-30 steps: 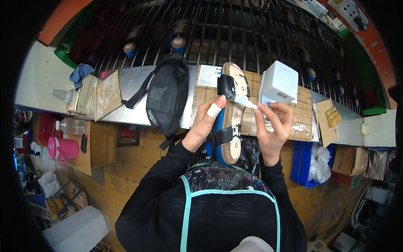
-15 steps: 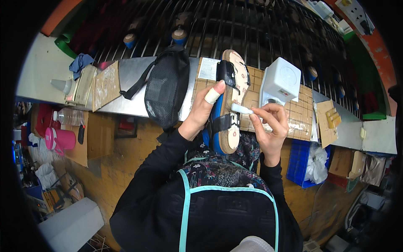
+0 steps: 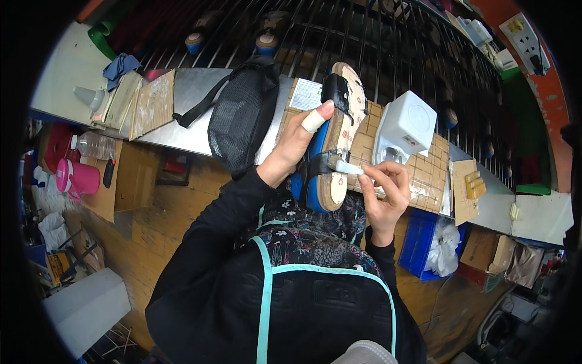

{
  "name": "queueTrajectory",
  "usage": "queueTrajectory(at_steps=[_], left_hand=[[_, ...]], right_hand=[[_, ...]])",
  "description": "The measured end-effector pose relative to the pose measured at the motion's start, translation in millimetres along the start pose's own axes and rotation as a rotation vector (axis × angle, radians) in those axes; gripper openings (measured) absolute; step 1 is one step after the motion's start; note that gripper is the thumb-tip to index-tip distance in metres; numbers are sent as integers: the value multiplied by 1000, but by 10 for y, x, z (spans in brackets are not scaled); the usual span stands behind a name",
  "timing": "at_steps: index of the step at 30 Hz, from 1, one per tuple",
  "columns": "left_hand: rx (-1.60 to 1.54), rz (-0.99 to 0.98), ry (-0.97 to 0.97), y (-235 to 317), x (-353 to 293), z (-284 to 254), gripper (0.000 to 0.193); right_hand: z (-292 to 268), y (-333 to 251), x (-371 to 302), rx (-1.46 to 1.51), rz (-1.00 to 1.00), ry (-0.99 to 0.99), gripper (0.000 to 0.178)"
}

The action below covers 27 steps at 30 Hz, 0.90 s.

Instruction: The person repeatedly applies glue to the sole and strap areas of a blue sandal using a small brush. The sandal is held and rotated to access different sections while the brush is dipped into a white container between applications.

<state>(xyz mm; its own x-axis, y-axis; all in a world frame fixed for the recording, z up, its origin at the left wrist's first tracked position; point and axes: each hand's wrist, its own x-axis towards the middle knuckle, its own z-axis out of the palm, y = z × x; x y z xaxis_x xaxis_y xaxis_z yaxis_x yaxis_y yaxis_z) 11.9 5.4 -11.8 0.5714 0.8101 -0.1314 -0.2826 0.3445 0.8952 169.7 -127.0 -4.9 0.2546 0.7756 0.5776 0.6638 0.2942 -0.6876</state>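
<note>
My left hand, with a pale wrap on the thumb, is closed around a sandal. The sandal stands tilted on its side, its pale printed sole face toward me and to the right. Black straps cross its edge, and a blue form shows along its left side. Between the thumb and fingers of my right hand is a small white-handled brush. Its tip meets the sandal's sole edge by the lower strap; the tip itself is too small to make out clearly.
Right of the sandal, a white box-shaped container stands on a cardboard-covered board. A black mesh bag lies to the left. Beyond the bench runs a rack of metal bars. A blue crate sits below right.
The brush has moved down along the sandal's edge to the lower strap. The sandal is tilted a little more to the right, and the whole view has shifted slightly.
</note>
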Motion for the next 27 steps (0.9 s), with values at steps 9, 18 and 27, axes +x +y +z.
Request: queueTrajectory(at_steps=[9,18,27], left_hand=[[-19,20,4,25,-12,23,66],[-125,53,16,58,-76,-16,64],[-10,140,251,98,-129,-220,60]], right_hand=[[-148,-36,37,-92,-157,-29,23],[-17,-18,165,-36,1,-32,16],[22,-225,-72,113,202,-145,17]])
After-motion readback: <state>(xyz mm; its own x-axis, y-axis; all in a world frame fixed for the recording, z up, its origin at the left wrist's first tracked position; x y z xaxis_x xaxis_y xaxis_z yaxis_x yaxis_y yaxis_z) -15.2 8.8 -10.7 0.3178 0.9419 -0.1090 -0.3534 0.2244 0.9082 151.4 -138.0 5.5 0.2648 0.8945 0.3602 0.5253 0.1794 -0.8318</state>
